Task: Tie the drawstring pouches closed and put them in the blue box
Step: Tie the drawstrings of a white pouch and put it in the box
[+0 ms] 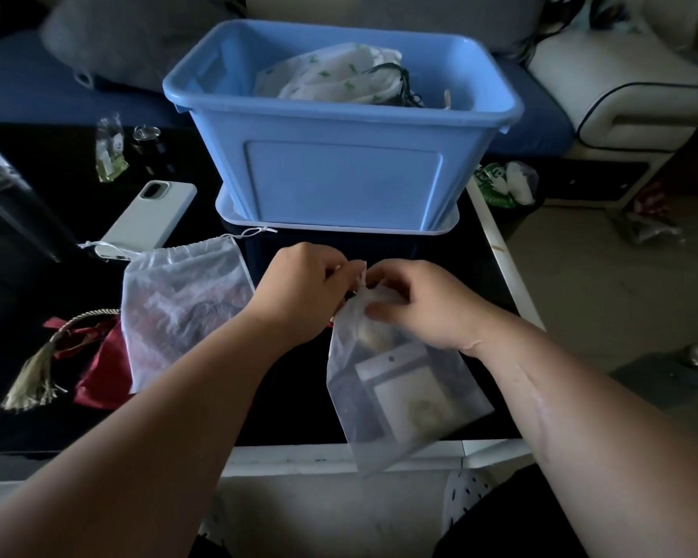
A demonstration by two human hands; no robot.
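Both hands, left hand point(305, 289); right hand point(416, 304), pinch sheer mesh pouch point(399, 396) neck.

white phone point(150, 219), black table point(440, 247), grey cushion point(130, 38)

You had a sheer pouch point(399, 396) at lower centre: thin, translucent white mesh cloth, matt and lightly crinkled. The second pouch point(178, 308) at centre left looked the same weave. Your red pouch point(101, 372) at lower left was shiny, satin-like cloth. The blue box point(339, 175) was smooth plastic with a soft sheen, standing on a glossy black tabletop point(299, 388). The phone case point(150, 219) looked matt.
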